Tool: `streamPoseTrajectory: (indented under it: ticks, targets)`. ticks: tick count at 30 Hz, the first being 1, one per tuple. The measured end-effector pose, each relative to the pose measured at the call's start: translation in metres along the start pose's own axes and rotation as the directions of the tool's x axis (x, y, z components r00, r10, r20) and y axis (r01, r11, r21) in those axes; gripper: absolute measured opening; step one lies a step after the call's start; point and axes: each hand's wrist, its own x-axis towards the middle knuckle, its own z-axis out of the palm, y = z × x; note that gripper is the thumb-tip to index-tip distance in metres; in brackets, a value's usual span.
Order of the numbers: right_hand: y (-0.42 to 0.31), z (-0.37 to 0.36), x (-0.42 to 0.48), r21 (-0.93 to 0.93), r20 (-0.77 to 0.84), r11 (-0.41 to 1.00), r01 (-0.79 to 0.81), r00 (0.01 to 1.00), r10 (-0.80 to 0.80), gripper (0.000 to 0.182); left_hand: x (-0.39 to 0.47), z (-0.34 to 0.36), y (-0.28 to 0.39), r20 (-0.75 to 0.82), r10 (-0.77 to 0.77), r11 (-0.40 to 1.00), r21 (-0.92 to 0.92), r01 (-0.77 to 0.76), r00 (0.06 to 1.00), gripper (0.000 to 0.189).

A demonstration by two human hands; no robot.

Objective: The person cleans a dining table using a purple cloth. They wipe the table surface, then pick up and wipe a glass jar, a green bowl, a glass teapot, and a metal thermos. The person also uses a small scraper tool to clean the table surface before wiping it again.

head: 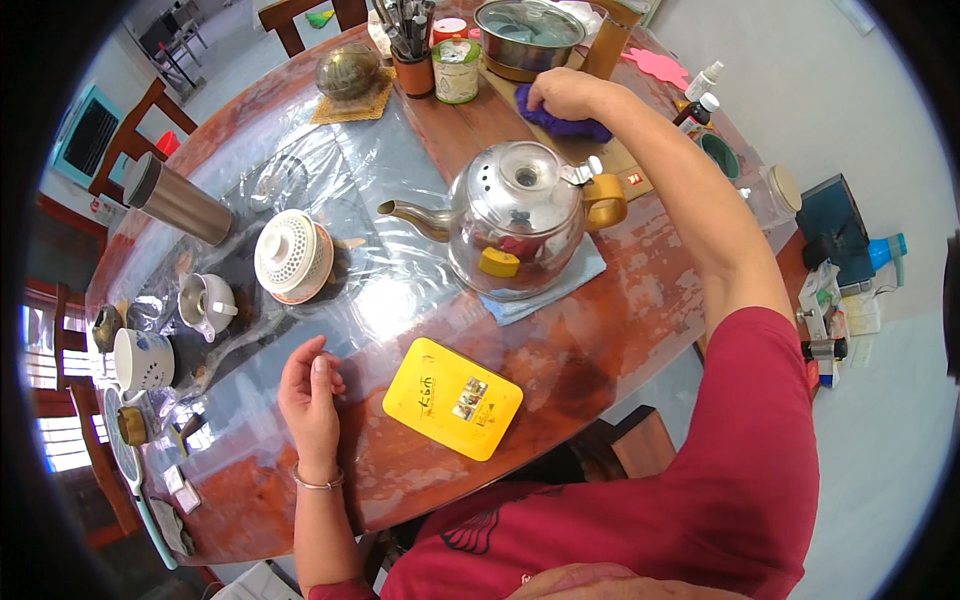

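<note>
At the far side of the table, my right hand [566, 93] grips a purple cloth [577, 129], its fingertips sunk in the fabric. My left hand [309, 409] rests near the front edge with loosely curled fingers and nothing visible in it. Just right of it lies a yellow rectangular tin [442, 420] bearing writing and small pictures. A shiny metal-and-glass kettle [517, 217] stands on a folded light-blue cloth [536, 300] between my hands. Its spout points left and its yellow handle lies below my right forearm.
A lidded white cup [289, 255], a steel tumbler [184, 202], a small white pitcher [206, 306] and a white mug [146, 360] occupy the left side. Behind stand a pen holder [414, 73], a green-rimmed canister [456, 71] and a steel pot [529, 49]. Bottles [697, 111] line the right edge.
</note>
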Motion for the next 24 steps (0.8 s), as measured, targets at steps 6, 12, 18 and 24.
streamPoseTrajectory:
  ticks: [6,12,18,24]
  targets:
    - [-0.018,0.008,-0.021,0.059,-0.116,0.998,0.002,0.993,0.005,0.031,0.001,-0.001,-0.002,-0.006,0.002,1.000,0.005,-0.002,1.000,0.024]
    - [-0.023,0.006,-0.086,0.023,0.052,0.989,0.149,0.987,-0.150,0.036,0.001,-0.001,-0.001,0.029,0.024,0.999,0.043,-0.026,0.999,0.024]
    - [-0.026,0.018,-0.063,0.078,-0.167,0.996,0.048,0.985,-0.034,0.029,0.003,0.000,-0.003,0.005,0.033,0.999,0.018,-0.033,0.999,0.026]
    - [-0.027,0.014,-0.080,0.097,-0.005,0.995,0.038,0.999,-0.038,0.028,0.004,0.000,-0.004,-0.009,0.029,0.999,0.022,-0.029,1.000,0.027]
